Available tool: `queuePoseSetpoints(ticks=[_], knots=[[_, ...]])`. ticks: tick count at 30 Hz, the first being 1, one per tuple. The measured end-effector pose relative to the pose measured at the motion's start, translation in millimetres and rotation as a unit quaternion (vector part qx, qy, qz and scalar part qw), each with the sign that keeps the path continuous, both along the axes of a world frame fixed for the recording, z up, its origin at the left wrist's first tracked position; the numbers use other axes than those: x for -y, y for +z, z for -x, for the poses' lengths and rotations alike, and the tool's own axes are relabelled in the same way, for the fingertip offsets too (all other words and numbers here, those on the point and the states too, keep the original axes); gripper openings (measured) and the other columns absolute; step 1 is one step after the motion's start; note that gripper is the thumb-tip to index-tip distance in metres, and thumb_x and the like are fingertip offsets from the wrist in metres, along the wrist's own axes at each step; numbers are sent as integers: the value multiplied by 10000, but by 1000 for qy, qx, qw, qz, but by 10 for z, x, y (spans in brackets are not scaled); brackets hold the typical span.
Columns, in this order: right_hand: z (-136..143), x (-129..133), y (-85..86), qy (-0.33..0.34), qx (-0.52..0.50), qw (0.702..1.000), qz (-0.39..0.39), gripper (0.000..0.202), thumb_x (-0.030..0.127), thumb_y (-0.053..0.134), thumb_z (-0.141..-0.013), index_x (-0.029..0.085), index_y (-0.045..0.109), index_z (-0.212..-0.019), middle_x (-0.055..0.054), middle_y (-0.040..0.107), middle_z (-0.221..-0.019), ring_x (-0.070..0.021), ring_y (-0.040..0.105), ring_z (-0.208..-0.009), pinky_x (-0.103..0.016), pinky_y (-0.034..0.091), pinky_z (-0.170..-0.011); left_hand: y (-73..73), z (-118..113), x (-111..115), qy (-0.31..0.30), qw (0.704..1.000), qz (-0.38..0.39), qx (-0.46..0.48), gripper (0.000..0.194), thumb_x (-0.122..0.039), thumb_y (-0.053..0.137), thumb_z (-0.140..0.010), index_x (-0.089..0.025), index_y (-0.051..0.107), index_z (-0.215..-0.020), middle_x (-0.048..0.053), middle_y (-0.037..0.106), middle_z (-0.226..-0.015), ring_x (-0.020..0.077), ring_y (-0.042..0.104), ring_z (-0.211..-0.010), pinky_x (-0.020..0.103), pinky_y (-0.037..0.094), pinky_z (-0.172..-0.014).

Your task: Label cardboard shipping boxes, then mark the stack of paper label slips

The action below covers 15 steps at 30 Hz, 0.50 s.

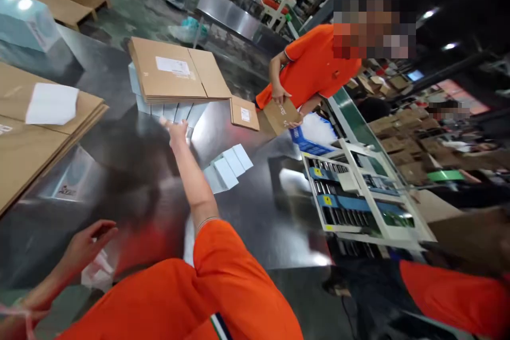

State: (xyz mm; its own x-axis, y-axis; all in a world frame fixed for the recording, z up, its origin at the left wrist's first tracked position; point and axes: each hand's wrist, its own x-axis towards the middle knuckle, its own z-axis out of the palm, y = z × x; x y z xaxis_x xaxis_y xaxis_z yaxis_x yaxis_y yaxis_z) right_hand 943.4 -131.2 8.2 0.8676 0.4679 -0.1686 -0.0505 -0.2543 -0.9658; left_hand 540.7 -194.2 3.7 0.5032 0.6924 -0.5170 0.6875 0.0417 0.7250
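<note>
Where right hand (177, 130) meets boxes (171, 111), grip unclear.

Right hand (177, 130) stretched far forward over shiny metal tabletop (255, 223), fingers spread, tips at row of pale blue boxes (171, 110). Flattened cardboard stack (175, 71) lies on that row, just beyond hand. Loose pale blue boxes (228, 168) right of forearm. Left hand (85, 244) low and near, half curled over crumpled white wrapper (98, 272). Co-worker's hands (281, 96) hold small brown carton (281, 115), far right of right hand.

flat cardboard stack (35, 133) cut off at left edge; left hand (85, 244) motion-blurred.
</note>
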Motion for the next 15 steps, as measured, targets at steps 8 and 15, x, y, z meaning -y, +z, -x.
queuePoseSetpoints(ticks=[8, 15], knots=[[309, 2449, -816, 67, 61, 931, 354, 508, 62, 733, -933, 155, 826, -1424, -258, 774, -1414, -399, 768, -1301, -592, 571, -1217, -267, -397, 64, -49, 999, -5, 7, 695, -938, 814, -603, -288, 853, -843, 50, 860, -830, 303, 796, -790, 319, 614, -675], [-674, 2294, -937, 27, 79, 914, 398, 605, 215, 733, -1057, 157, 685, -1657, -255, 765, -1435, -335, 792, -1276, -461, 549, -1226, -330, -731, 122, -65, 998, -1, 3, 794, -1031, 805, -482, -303, 843, -795, 63, 847, -808, 327, 821, -818, 341, 648, -712]])
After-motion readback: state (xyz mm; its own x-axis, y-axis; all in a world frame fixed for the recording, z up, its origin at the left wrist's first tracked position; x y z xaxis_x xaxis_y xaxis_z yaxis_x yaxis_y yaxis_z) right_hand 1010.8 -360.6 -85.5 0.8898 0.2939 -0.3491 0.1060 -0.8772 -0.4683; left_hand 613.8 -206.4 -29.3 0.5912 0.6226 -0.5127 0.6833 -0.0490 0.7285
